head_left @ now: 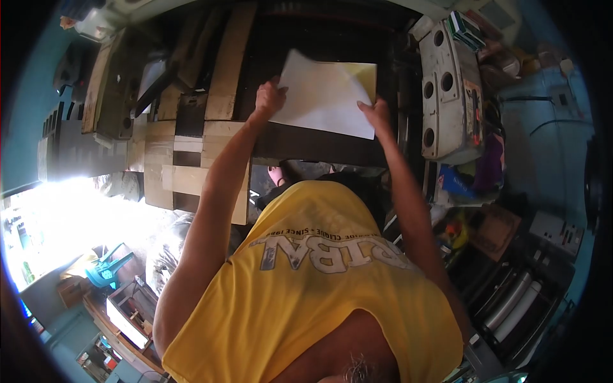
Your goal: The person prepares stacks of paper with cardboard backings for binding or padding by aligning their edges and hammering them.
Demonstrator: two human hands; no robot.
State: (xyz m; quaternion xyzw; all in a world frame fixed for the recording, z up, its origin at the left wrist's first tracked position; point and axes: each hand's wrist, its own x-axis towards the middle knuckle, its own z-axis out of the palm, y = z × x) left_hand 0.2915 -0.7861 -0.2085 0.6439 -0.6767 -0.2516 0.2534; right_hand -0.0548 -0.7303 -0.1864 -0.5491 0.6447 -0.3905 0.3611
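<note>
Between my two hands is a large white sheet of paper (322,96), its upper left corner bent upward. Behind its right side shows a yellow sheet (365,75). My left hand (271,97) pinches the left edge, thumb on top of the paper. On the opposite edge, my right hand (375,113) grips with the thumb lying over the white surface and the fingers hidden beneath. The paper overlaps a dark brown tabletop (300,142) in this view.
Brown cardboard pieces (220,70) lie left of the dark tabletop. To the right stands a grey metal machine housing (440,96) with round holes. A blue stool (110,267) is at the lower left, near a bright opening. Cardboard (497,230) sits among items at right.
</note>
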